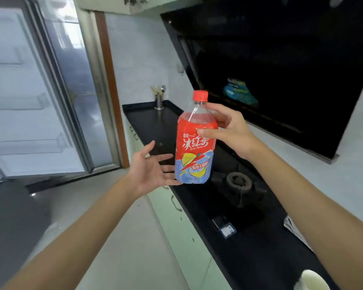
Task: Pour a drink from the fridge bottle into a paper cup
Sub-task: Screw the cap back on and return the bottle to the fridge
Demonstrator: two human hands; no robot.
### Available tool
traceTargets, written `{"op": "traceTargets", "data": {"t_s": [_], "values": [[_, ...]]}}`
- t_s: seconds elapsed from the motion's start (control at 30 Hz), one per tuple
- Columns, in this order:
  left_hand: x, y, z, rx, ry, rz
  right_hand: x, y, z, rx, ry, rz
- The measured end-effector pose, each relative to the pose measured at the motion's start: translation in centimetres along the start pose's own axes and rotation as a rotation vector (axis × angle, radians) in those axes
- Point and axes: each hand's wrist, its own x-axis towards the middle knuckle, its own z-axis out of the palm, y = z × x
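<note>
Bottle carried upright, cap on.
Right hand [228, 126] clamps red-labelled plastic iced-tea bottle [195, 147]; left hand [151, 170] spread under base; white paper cup [311, 279] lower right.

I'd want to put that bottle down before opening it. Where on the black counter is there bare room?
Bare patches: the far end of the counter, between the utensil holder and the gas burner; and the near stretch between the small packet and the paper cup. It is crowded around the burner, beneath the bottle.
</note>
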Motion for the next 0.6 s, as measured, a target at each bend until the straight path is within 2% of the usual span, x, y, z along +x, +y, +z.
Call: {"op": "traceTargets", "data": {"t_s": [0.27,0.6], "values": [[-7.0,6.3,-8.8,-0.101,0.115,0.202,7.6,-3.8,11.2,0.089,-0.179,-0.060],[-17.7,13.6,-20.5,-0.166,0.233,0.333,12.5,-10.1,27.2,0.172,-0.346,-0.126]]}}
